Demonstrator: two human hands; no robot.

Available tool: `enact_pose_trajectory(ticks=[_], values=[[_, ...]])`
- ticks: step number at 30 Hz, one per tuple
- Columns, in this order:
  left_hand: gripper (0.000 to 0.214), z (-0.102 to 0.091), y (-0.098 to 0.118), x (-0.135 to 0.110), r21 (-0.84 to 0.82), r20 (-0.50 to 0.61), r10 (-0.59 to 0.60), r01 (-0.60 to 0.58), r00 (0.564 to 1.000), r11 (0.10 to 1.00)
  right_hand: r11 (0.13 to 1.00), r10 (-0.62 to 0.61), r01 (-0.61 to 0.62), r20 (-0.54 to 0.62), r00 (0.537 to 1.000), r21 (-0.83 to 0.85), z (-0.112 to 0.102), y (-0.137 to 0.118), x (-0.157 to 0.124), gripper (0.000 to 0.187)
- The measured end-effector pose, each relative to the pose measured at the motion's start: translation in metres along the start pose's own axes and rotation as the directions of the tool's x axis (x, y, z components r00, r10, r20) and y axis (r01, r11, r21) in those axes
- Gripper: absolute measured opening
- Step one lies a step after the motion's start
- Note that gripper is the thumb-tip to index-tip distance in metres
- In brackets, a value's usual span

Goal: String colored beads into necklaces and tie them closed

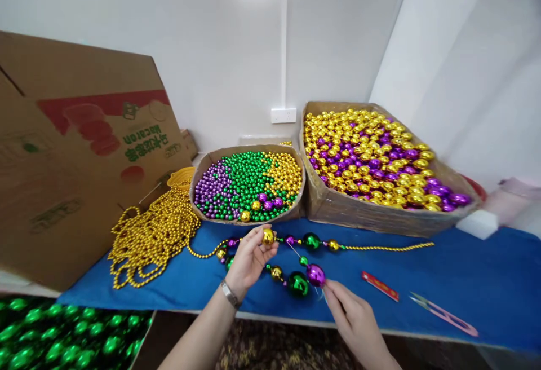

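My left hand [253,257], a watch on its wrist, pinches a large gold bead [268,237] between thumb and fingers. In my right hand [350,311], the fingertips are closed on the lower edge of a shiny purple bead [315,274]. A thin string runs up from it through a small green bead [303,260] toward the strand. Around both hands lies a bead garland with a large green bead [298,283], another green bead [311,241] and a gold bead [333,245]. Part of the garland is hidden behind my left hand.
A shallow box [247,221] of purple, green and gold beads stands behind the hands. A bigger box [372,212] of gold and purple beads is right of it. Gold bead chains [154,234] pile at left beside a tall carton [84,189]. A red cutter [380,286] and pink snips [448,315] lie right.
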State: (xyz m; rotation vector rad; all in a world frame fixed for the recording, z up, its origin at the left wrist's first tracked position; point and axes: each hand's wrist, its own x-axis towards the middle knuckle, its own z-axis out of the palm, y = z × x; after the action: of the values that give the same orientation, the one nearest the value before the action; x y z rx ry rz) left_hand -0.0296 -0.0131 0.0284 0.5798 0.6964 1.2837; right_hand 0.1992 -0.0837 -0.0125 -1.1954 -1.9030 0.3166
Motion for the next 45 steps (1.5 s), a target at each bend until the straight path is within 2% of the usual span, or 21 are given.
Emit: enact_pose_trajectory(ticks=[9, 15, 20, 27, 31, 34, 37, 41, 45], values=[[0.026, -0.001, -0.021, -0.003, -0.053, -0.056, -0.054, 0.051, 0.997, 0.997, 0.978, -0.191, 0.191, 0.004, 0.982, -0.085, 0.017, 0.013, -0.005, 0.025], [0.025, -0.002, -0.021, -0.002, -0.046, -0.08, -0.054, 0.05, 0.995, 0.998, 0.965, -0.199, 0.197, 0.01, 0.98, -0.171, 0.018, 0.016, -0.007, 0.027], [0.025, -0.003, -0.019, -0.005, -0.023, -0.097, -0.036, 0.034, 0.995, 0.999, 0.946, -0.197, 0.207, 0.063, 0.978, -0.25, 0.02, 0.016, -0.008, 0.029], [0.027, -0.005, -0.017, -0.006, -0.019, -0.107, -0.027, 0.025, 0.994, 0.999, 0.954, -0.162, 0.18, 0.093, 0.982, -0.24, 0.02, 0.017, -0.012, 0.029], [0.028, -0.002, -0.016, -0.007, 0.036, -0.104, -0.007, 0.01, 0.995, 0.999, 0.939, -0.182, 0.199, 0.085, 0.98, -0.28, 0.02, 0.018, -0.012, 0.028], [0.03, 0.002, -0.02, -0.01, 0.137, -0.088, 0.065, -0.053, 0.994, 0.989, 0.935, -0.188, 0.204, 0.083, 0.979, -0.291, 0.022, 0.016, -0.011, 0.027], [0.033, 0.006, -0.027, -0.013, 0.24, -0.058, 0.123, -0.106, 0.991, 0.965, 0.959, -0.13, 0.14, 0.056, 0.99, -0.246, 0.025, 0.009, -0.008, 0.027], [0.035, 0.009, -0.032, -0.014, 0.252, -0.068, 0.109, -0.089, 0.992, 0.964, 0.996, 0.078, -0.074, 0.093, 0.993, -0.048, 0.025, -0.005, -0.002, 0.022], [0.036, 0.008, -0.031, -0.014, 0.254, -0.081, 0.101, -0.078, 0.992, 0.964, 0.992, 0.092, -0.102, 0.116, 0.989, 0.078, 0.019, -0.012, 0.002, 0.023]])
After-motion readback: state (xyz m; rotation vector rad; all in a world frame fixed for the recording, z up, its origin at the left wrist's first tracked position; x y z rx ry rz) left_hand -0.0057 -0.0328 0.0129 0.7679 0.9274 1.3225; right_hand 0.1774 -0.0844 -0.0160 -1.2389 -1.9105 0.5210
